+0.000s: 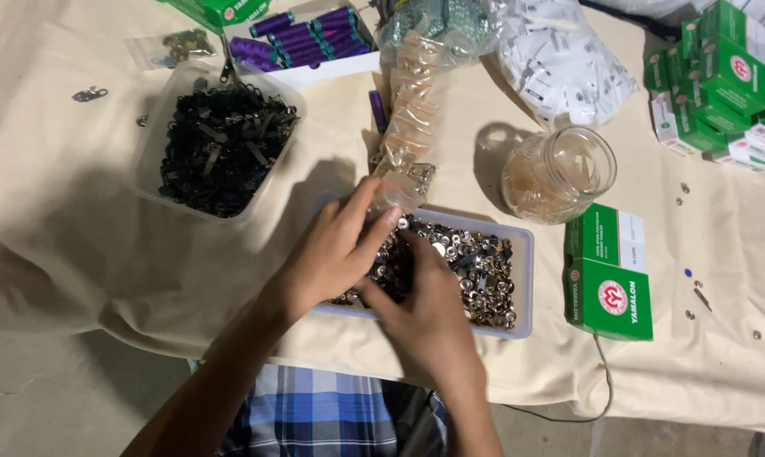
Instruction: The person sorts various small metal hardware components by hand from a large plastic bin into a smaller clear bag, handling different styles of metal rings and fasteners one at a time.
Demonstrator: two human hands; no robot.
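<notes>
The left hand (336, 250) lies palm down over the near left part of a shallow white tray (524, 279), fingers loosely spread and slightly curled, their tips among the small silver metal fasteners (484, 279) that fill it; whether anything is pinched beneath them cannot be told. The right hand (429, 313) comes in from below with its back to the camera, fingers bent down into the same heap just beside the left hand, and its grip is likewise hidden. Both forearms rise from the bottom edge and converge over the tray, wrists low and close together. Sorting such tiny pieces probably goes best with fingertips only, raking a thin layer apart so that single fasteners can be picked out without spilling over the low rim. Touching the tray's far left corner lies a clear bag of pale pieces (409, 127); further left sits a clear tub of black metal parts (221, 148). Right of the tray stand a glass jar (560, 173) and a green carton (609, 275), all on a cream cloth (77, 254), with purple thread spools (302, 38) at the far edge.
</notes>
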